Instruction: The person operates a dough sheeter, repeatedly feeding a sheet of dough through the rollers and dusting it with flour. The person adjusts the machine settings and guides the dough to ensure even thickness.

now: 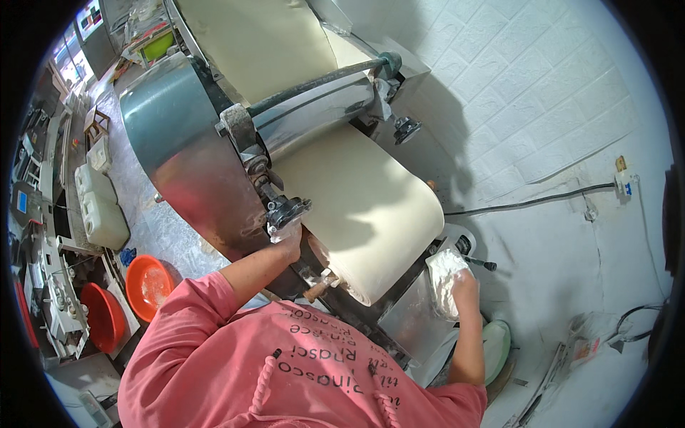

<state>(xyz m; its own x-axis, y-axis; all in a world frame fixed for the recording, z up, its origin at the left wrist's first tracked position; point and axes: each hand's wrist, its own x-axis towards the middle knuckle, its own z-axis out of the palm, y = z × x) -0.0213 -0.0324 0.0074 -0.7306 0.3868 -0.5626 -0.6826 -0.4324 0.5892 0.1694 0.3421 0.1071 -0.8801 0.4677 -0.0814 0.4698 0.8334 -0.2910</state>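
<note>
A dough sheeting machine stands before me, its metal roller (316,115) crossed by a dark bar. A pale sheet of dough (342,160) comes down from the roller onto a thick dough roll (385,241) on a spindle. My left hand (291,241) is at the machine's left side, just below a black adjusting knob (288,213); its fingers are mostly hidden. At the right, my right hand (464,289) reaches into a clear plastic tray of white flour (444,273), fingers in or against the flour; whether they hold any cannot be seen.
A rounded metal housing (187,155) flanks the roller on the left. Orange basins (149,286) and white plastic jugs (104,219) stand farther left. A black cable (535,203) runs along the white wall at the right. A second black knob (406,130) juts out near the wall.
</note>
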